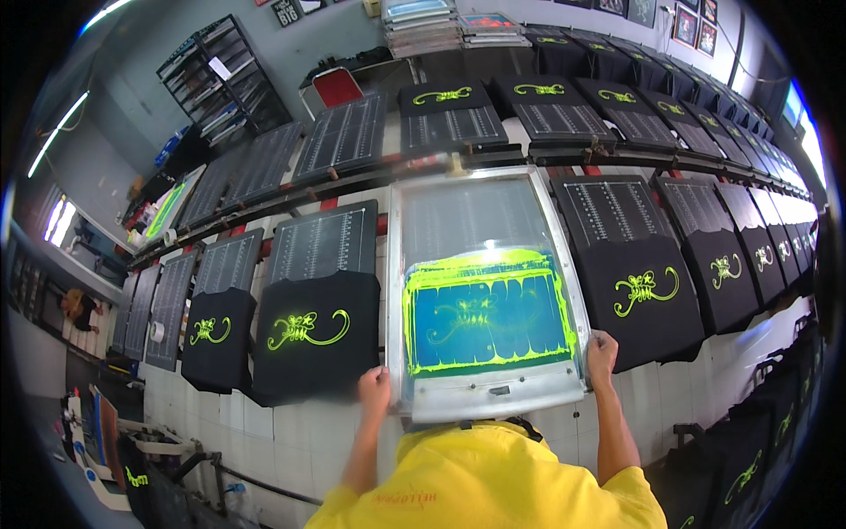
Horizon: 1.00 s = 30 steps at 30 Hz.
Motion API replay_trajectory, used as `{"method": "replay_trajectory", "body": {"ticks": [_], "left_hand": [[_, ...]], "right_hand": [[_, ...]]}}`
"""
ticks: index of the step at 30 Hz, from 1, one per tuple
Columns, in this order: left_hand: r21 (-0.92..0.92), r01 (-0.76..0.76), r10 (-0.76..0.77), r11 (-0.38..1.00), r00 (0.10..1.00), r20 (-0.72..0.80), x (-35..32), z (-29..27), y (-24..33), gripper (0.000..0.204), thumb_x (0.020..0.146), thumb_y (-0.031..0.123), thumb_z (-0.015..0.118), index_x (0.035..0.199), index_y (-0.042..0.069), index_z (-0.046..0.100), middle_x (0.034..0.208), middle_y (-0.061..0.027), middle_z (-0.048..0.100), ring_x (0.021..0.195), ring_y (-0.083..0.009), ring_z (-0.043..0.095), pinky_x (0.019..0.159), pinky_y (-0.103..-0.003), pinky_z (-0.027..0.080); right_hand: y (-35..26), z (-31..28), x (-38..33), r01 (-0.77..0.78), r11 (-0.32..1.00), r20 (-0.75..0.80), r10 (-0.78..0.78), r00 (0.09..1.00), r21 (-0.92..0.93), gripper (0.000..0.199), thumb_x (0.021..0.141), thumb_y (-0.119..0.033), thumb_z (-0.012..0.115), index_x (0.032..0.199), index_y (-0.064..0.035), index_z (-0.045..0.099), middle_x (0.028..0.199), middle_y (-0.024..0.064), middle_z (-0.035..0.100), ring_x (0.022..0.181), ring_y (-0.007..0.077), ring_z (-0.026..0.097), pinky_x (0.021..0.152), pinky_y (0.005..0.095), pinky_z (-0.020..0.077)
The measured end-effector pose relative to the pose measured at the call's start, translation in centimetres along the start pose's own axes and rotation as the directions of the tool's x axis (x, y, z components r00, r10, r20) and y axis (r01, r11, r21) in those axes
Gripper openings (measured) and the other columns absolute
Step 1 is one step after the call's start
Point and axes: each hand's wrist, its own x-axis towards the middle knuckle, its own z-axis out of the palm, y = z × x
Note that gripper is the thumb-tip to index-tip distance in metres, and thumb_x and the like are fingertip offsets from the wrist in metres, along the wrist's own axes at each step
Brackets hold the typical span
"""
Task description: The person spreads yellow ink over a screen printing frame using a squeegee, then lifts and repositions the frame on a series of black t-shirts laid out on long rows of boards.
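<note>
A silkscreen printing frame (551, 238) with a pale metal rim lies in front of me over the near row of boards. Its blue mesh (485, 344) carries a faint curling floral design, bordered by bright yellow-green ink (489, 264). My left hand (374, 385) is closed at the frame's left edge, by the near corner. On the opposite side my right hand (603, 354) closes around the right edge, a little farther up. What lies beneath the frame is hidden. Black shirts with yellow-green prints flank it, one on the left (313, 339) and one on the right (643, 300).
A long rail (308, 189) runs between two rows of printing boards (344, 132), many bearing printed black shirts. Behind them stand a dark shelf rack (220, 84), a red chair (337, 86) and stacked frames (423, 26). More printed shirts (749, 472) hang at the lower right.
</note>
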Motion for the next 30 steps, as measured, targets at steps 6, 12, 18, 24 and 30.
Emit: {"method": "replay_trajectory", "body": {"ticks": [6, 12, 18, 24, 30], "left_hand": [[0.098, -0.023, 0.018, 0.995, 0.998, 0.053, 0.6, -0.4, 1.1, 0.02, 0.087, 0.018, 0.06, 0.084, -0.001, 0.063, 0.07, -0.021, 0.059, 0.064, -0.0376, 0.058, 0.06, -0.04, 0.045], [0.087, 0.017, -0.028, 0.996, 0.992, 0.122, 1.1, -0.6, 0.8, 0.022, 0.086, 0.019, 0.062, 0.083, -0.002, 0.063, 0.068, -0.0207, 0.058, 0.062, -0.0345, 0.059, 0.059, -0.038, 0.044], [0.059, 0.046, -0.053, 0.997, 0.991, 0.123, 1.3, -0.6, 0.2, 0.025, 0.086, 0.022, 0.062, 0.089, -0.003, 0.066, 0.074, -0.02, 0.064, 0.07, -0.0335, 0.064, 0.065, -0.038, 0.048], [0.024, 0.013, -0.015, 1.0, 0.997, 0.077, -0.1, -0.7, 0.3, 0.033, 0.088, 0.027, 0.061, 0.104, -0.001, 0.067, 0.088, -0.0194, 0.07, 0.081, -0.0342, 0.068, 0.073, -0.038, 0.051], [-0.094, -0.017, 0.021, 0.995, 0.999, 0.047, -3.6, -2.2, -0.8, 0.036, 0.091, 0.025, 0.06, 0.114, -0.002, 0.064, 0.086, -0.018, 0.07, 0.075, -0.0264, 0.068, 0.07, -0.035, 0.051]], "right_hand": [[0.8, 0.6, -0.1, 0.0, 0.999, -0.015, -0.001, 1.0, -0.045, 0.02, 0.084, -0.003, 0.056, 0.097, 0.0057, 0.069, 0.078, 0.0095, 0.068, 0.071, 0.0128, 0.061, 0.068, 0.0289, 0.0479], [0.2, 0.7, -0.4, -0.017, 0.998, -0.029, 0.015, 0.999, -0.058, 0.021, 0.084, -0.007, 0.056, 0.097, 0.0039, 0.068, 0.076, 0.0147, 0.066, 0.069, 0.0204, 0.063, 0.067, 0.0335, 0.0482], [-0.7, 0.5, -0.3, -0.01, 0.996, -0.018, 0.008, 1.0, -0.094, 0.019, 0.084, -0.005, 0.056, 0.095, 0.0039, 0.068, 0.078, 0.0142, 0.067, 0.07, 0.0217, 0.063, 0.068, 0.0332, 0.0483], [-2.0, 0.4, -1.3, 0.235, 0.93, -0.013, -0.248, 0.969, -0.284, 0.029, 0.085, -0.007, 0.056, 0.111, 0.0025, 0.062, 0.111, 0.0183, 0.065, 0.104, 0.0335, 0.061, 0.091, 0.0394, 0.0474], [-2.4, -1.2, -3.6, 0.417, 0.816, 0.087, -0.418, 0.904, -0.4, 0.033, 0.086, -0.009, 0.057, 0.117, 0.0009, 0.06, 0.124, 0.0174, 0.06, 0.115, 0.0343, 0.055, 0.096, 0.0412, 0.0455]]}}
